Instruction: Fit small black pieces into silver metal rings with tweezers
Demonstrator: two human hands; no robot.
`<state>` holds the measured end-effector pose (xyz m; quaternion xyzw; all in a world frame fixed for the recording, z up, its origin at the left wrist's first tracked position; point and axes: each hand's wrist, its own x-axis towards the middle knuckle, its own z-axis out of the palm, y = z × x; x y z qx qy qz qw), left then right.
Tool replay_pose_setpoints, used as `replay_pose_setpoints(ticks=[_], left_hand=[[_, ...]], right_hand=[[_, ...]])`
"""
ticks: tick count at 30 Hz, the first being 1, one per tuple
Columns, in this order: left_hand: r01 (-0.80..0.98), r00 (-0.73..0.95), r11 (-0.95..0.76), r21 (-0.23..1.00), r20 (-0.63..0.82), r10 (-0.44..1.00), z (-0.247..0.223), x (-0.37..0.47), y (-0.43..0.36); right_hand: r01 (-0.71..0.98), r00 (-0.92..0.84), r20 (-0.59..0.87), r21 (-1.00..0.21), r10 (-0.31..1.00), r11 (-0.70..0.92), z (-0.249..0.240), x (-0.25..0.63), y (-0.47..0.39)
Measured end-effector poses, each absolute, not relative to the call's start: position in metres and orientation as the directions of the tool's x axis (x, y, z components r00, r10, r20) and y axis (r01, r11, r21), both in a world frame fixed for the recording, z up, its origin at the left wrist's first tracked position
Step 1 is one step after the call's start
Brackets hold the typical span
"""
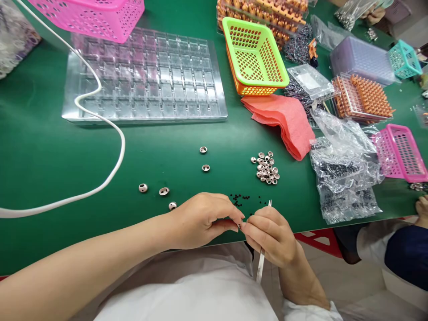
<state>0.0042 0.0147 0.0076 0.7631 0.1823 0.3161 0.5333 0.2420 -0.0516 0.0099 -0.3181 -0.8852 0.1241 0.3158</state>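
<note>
My left hand [197, 220] is closed in a pinch at the table's front edge, with a small silver part [239, 226] at its fingertips, mostly hidden. My right hand [274, 234] meets it there, its fingertips touching the same spot. Metal tweezers [260, 266] lie in the right hand's grip, tips pointing away from me and handle end toward my body. Just beyond both hands, tiny black pieces [238, 199] are scattered. Behind them sits a pile of small rounded silver shells with holes [266, 170]. A few loose shells [163, 191] lie to the left.
A white cable [117, 129] curves across the left. Clear compartment trays [150, 80] lie behind, under a pink basket [117, 20]. Farther right are a green basket [254, 53], a red cloth [287, 120] and plastic bags [347, 178]. Another person's hand [423, 209] shows at right.
</note>
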Motion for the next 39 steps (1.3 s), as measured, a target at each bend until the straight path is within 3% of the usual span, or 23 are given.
replay_pose_setpoints(ticks=[17,39], left_hand=[[-0.018,0.743,-0.35,0.937,0.246,0.622,0.008,0.005,0.011],[0.058,0.733,-0.351,0.934,0.199,0.65,0.012,0.005,0.006]], right_hand=[[0.481,-0.651,0.482,-0.336,0.587,0.81,0.001,0.248,-0.058],[0.447,-0.712,0.481,-0.252,0.512,0.858,0.023,0.239,-0.051]])
